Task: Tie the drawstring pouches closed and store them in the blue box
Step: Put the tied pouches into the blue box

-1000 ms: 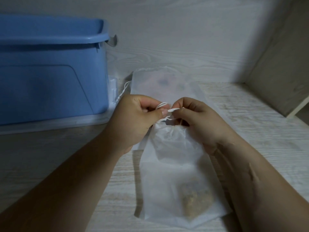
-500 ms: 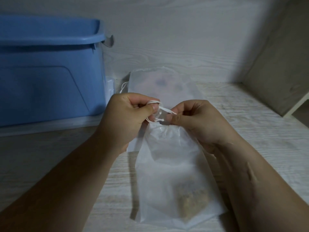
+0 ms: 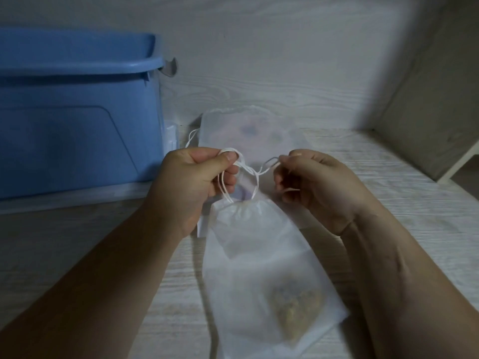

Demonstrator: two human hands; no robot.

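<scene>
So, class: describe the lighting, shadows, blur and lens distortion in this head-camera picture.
Head view: dim, bluish light; a dark shadow covers the wall at upper right; the blue box rim curves slightly, likely wide-angle distortion; the drawstring between the left hand and right hand is fairly sharp; the pouch contents look hazy.

Left hand [image 3: 191,182] at centre frame pinching loop of white drawstring [image 3: 256,174] between thumb and forefinger. Right hand [image 3: 318,187] just right of it pinching other loop, cords crossing between them above gathered neck of translucent pouch [image 3: 259,255]. Pouch lying on pale wood-grain table [image 3: 388,182], brownish contents sitting toward its lower right corner. Second pouch [image 3: 248,130] lying behind it. Blue box [image 3: 77,125] standing at upper left.
</scene>
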